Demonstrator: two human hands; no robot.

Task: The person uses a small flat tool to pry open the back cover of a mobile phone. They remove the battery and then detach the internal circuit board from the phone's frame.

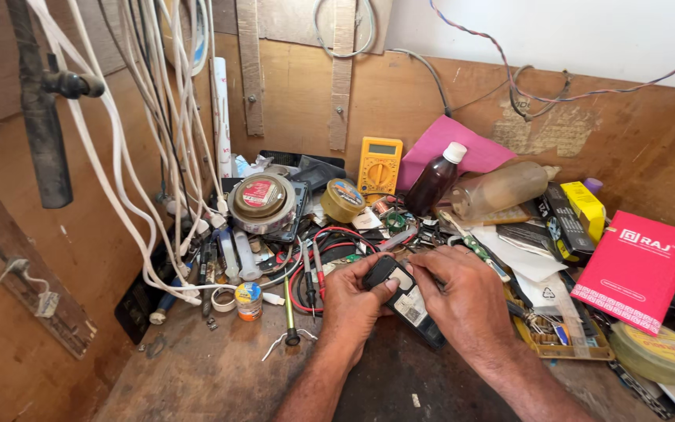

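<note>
While between hands (pixel 349 301): blk device (pixel 406 301).

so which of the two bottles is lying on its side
The clear plastic bottle; it lies flat beside the dark brown bottle with a white cap, which leans more upright.

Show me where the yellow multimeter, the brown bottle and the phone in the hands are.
Yellow multimeter (pixel 379 166): head view, on its dial.
Brown bottle (pixel 433 186): head view, on its dark body.
Phone (pixel 409 303): head view, on its back, between both hands.
</note>
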